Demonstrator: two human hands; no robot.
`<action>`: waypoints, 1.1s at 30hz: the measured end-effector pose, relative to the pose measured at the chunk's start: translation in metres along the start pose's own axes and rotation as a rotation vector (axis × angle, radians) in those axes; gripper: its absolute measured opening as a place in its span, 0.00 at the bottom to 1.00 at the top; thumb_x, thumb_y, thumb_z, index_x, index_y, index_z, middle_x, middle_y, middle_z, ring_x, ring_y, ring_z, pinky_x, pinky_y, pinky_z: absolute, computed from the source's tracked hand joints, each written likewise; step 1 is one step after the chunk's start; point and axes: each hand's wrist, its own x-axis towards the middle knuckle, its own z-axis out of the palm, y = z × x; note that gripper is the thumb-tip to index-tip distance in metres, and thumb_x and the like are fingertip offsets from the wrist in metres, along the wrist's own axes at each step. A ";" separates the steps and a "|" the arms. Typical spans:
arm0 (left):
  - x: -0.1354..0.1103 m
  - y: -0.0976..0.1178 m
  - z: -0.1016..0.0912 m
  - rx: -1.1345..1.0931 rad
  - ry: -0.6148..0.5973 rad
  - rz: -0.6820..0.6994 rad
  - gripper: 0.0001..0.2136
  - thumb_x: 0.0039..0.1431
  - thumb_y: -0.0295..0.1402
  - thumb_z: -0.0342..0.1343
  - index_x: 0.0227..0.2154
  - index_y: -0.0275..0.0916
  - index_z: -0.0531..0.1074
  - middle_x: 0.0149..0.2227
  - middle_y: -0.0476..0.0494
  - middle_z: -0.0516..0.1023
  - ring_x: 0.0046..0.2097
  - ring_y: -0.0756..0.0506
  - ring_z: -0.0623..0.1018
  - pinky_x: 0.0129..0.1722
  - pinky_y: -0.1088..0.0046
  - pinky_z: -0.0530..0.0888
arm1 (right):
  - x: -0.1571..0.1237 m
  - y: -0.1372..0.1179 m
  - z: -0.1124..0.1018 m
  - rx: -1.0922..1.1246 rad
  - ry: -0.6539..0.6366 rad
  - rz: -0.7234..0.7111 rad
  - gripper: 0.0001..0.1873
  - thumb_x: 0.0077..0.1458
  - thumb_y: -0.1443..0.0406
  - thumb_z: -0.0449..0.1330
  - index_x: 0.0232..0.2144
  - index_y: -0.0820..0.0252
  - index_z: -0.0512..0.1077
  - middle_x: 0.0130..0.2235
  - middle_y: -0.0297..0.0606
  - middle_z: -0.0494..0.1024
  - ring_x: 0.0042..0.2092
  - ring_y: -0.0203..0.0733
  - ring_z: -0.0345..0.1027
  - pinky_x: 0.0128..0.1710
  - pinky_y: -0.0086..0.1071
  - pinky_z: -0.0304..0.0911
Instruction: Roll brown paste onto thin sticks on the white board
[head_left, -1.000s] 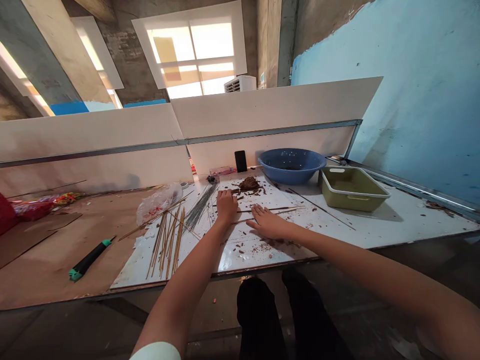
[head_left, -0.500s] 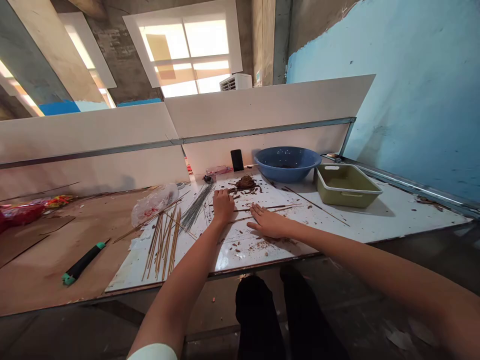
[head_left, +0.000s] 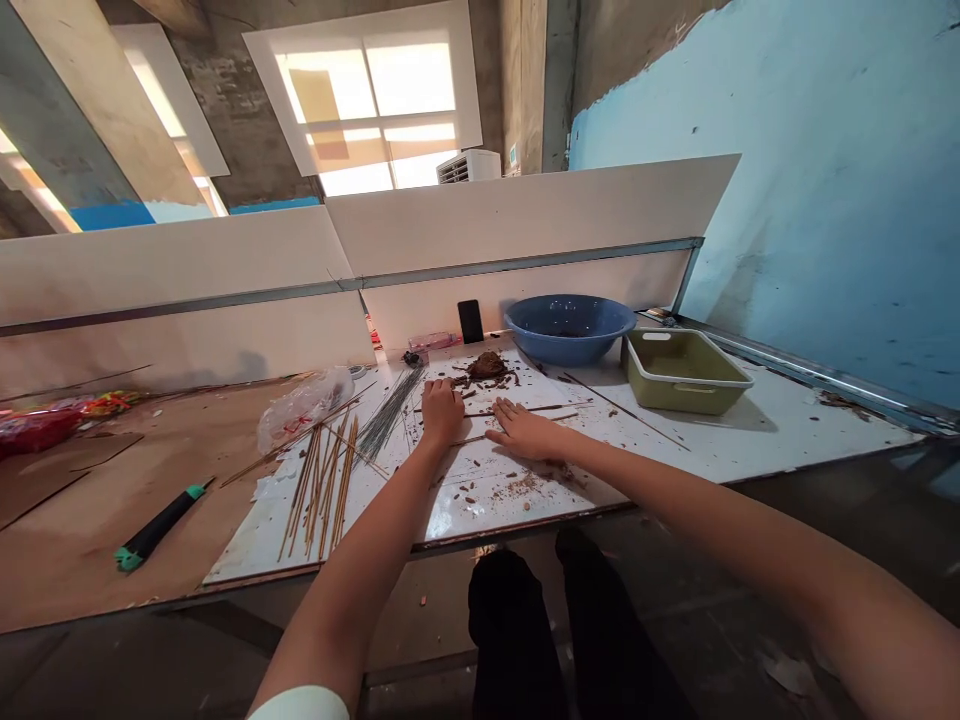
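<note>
My left hand (head_left: 444, 412) is closed, its fingers curled down around the left part of a thin dark stick (head_left: 551, 407) lying on the white board (head_left: 465, 515). My right hand (head_left: 527, 432) lies flat with fingers stretched out, palm down over the same stick. A second, lighter stick (head_left: 472, 439) runs from near my left wrist to beneath the right hand. Just beyond both hands sits a brown clay-like lump (head_left: 489, 365), with small brown pieces scattered around it. Brown crumbs also dot the board in front of the right hand.
At left are bare sticks (head_left: 322, 490), a bundle of thin wires (head_left: 391, 415), a plastic bag (head_left: 304, 410) and a black-green handled tool (head_left: 161, 527). Behind stand a phone (head_left: 470, 321), a blue basin (head_left: 570, 345) and a green bin (head_left: 686, 390). A loose stick (head_left: 630, 412) lies at right.
Both hands stay in nearly the same pose over the sticks. The whole view has shifted slightly, so everything appears a little further left.
</note>
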 end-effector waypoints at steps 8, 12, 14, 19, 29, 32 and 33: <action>0.001 -0.001 0.000 -0.018 0.004 0.011 0.17 0.69 0.25 0.52 0.52 0.38 0.82 0.51 0.30 0.86 0.60 0.30 0.78 0.66 0.51 0.73 | 0.010 0.013 0.004 -0.018 -0.062 -0.073 0.41 0.81 0.46 0.42 0.81 0.68 0.58 0.82 0.62 0.55 0.84 0.65 0.45 0.80 0.62 0.51; 0.000 -0.002 0.001 -0.015 0.011 0.013 0.16 0.69 0.25 0.52 0.51 0.39 0.82 0.51 0.30 0.86 0.60 0.29 0.78 0.65 0.50 0.74 | 0.045 0.020 -0.010 0.038 -0.047 0.119 0.46 0.81 0.44 0.37 0.83 0.73 0.51 0.84 0.60 0.47 0.85 0.60 0.38 0.82 0.53 0.44; 0.000 -0.002 0.001 -0.010 0.010 0.010 0.16 0.69 0.25 0.51 0.51 0.39 0.82 0.51 0.30 0.85 0.60 0.29 0.78 0.65 0.51 0.74 | 0.048 0.020 -0.013 0.062 -0.020 0.158 0.48 0.80 0.44 0.35 0.83 0.76 0.48 0.84 0.61 0.45 0.85 0.58 0.36 0.83 0.51 0.42; 0.001 -0.001 0.003 -0.005 0.003 0.025 0.15 0.69 0.26 0.52 0.51 0.39 0.82 0.51 0.31 0.85 0.60 0.29 0.78 0.65 0.50 0.74 | 0.015 0.015 -0.001 -0.011 0.033 0.020 0.46 0.80 0.45 0.39 0.82 0.75 0.52 0.82 0.65 0.51 0.84 0.66 0.41 0.81 0.64 0.47; 0.001 0.001 0.002 -0.018 -0.016 0.009 0.15 0.70 0.25 0.53 0.51 0.38 0.83 0.51 0.30 0.85 0.60 0.30 0.78 0.65 0.51 0.74 | 0.008 0.013 -0.005 -0.124 -0.004 -0.040 0.34 0.82 0.51 0.49 0.78 0.64 0.65 0.79 0.64 0.62 0.81 0.66 0.54 0.78 0.64 0.55; 0.000 0.001 0.002 -0.009 -0.009 0.010 0.15 0.70 0.25 0.51 0.50 0.38 0.83 0.50 0.29 0.85 0.60 0.29 0.78 0.65 0.51 0.74 | 0.033 0.018 -0.016 -0.143 -0.033 -0.007 0.32 0.82 0.56 0.50 0.77 0.67 0.65 0.80 0.67 0.60 0.82 0.65 0.52 0.79 0.62 0.53; 0.000 0.001 0.002 -0.008 -0.009 0.012 0.16 0.70 0.25 0.51 0.50 0.37 0.83 0.49 0.29 0.84 0.60 0.29 0.78 0.65 0.51 0.74 | 0.038 0.019 -0.017 -0.140 -0.033 0.009 0.32 0.82 0.57 0.48 0.78 0.69 0.64 0.80 0.68 0.59 0.82 0.64 0.51 0.79 0.60 0.52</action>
